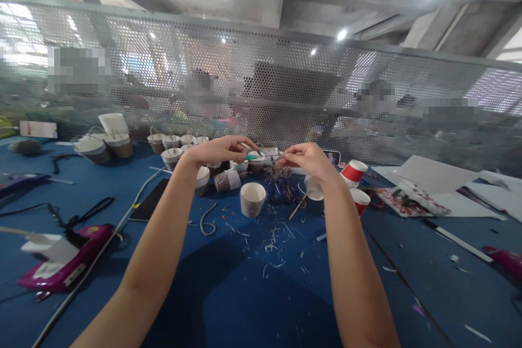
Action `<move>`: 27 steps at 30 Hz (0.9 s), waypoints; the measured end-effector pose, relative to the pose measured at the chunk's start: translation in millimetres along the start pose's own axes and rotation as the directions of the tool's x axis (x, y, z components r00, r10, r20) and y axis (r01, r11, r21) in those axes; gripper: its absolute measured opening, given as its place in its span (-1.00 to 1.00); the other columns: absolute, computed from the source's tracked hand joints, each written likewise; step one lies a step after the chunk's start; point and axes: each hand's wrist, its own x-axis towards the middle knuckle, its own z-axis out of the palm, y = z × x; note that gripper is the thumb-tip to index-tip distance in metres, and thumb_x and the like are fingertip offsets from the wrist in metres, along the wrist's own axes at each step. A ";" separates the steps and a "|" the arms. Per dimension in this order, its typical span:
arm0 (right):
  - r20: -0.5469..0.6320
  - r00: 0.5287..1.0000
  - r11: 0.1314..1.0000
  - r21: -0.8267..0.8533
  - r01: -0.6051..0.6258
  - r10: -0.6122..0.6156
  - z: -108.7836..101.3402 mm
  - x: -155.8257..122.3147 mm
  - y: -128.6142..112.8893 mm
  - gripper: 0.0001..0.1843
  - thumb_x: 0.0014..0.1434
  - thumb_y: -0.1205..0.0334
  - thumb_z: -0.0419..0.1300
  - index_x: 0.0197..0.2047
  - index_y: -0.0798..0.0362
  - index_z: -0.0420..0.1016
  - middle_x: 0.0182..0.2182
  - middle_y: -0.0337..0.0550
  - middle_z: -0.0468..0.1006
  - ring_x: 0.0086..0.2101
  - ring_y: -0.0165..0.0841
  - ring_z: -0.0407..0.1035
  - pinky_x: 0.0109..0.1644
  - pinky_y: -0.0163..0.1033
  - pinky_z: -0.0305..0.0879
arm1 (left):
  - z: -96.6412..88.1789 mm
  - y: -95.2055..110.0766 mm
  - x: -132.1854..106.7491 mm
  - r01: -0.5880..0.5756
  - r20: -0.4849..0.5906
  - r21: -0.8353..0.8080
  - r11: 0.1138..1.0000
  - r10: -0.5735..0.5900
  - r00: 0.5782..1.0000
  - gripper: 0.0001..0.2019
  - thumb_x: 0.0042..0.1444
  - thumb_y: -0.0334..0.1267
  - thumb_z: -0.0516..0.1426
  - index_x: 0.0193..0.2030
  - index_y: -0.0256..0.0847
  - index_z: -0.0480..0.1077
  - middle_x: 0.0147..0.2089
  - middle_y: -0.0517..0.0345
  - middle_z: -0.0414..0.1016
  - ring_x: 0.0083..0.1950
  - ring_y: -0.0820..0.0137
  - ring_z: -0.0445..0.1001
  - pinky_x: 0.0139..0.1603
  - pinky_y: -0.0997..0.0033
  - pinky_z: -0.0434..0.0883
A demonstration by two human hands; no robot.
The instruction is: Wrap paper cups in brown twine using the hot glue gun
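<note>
Both hands are raised over the cups, facing each other. My left hand is closed on a slim teal-handled tool, whose kind I cannot make out. My right hand pinches something small and pale near the tool's far end; the fingers hide most of it. Below, between the hands, a whitish paper cup stands upright on the blue table. Scissors with dark blue handles lie just right of it, beside a thin wooden stick.
Several small cups with string handles stand behind my left hand; one cup lies tipped. Red-and-white cups are by my right forearm. A purple power strip with cables lies left. Pale scraps litter the table before a perforated screen.
</note>
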 end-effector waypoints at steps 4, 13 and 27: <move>-0.071 0.996 0.982 -0.181 0.043 -0.056 -9.2 -0.6 0.4 -0.87 0.08 0.36 0.23 -0.49 0.12 0.54 -0.52 -0.10 0.63 -0.39 -0.29 0.56 -0.13 -0.17 0.48 | -8.8 -1.5 -8.8 0.069 -0.016 0.066 0.995 -0.068 0.998 -0.65 0.11 -0.17 0.08 0.05 -0.12 0.38 -0.41 0.18 0.41 -0.43 0.44 0.35 -0.42 0.46 0.26; -0.091 0.983 0.920 -0.375 0.113 -0.157 -11.8 1.8 4.1 -0.84 0.12 0.28 0.19 -0.47 0.11 0.52 -0.47 -0.04 0.65 -0.39 -0.27 0.56 -0.19 -0.18 0.45 | -8.0 2.8 -7.6 0.271 -0.157 0.391 0.879 -0.227 0.961 -0.70 -0.05 -0.29 0.08 -0.17 -0.13 0.51 -0.50 0.22 0.45 -0.49 0.42 0.34 -0.43 0.44 0.24; -0.358 0.896 0.862 -0.504 0.051 -0.262 -16.2 7.8 8.7 -0.83 0.14 0.25 0.12 -0.43 0.08 0.48 -0.41 0.02 0.63 -0.32 -0.17 0.53 -0.11 -0.08 0.39 | -12.3 -41.2 7.3 0.294 -0.737 0.289 0.911 0.016 0.676 -0.72 -0.02 -0.30 0.11 -0.16 -0.25 0.53 -0.34 0.07 0.60 -0.27 0.31 0.53 -0.18 0.40 0.41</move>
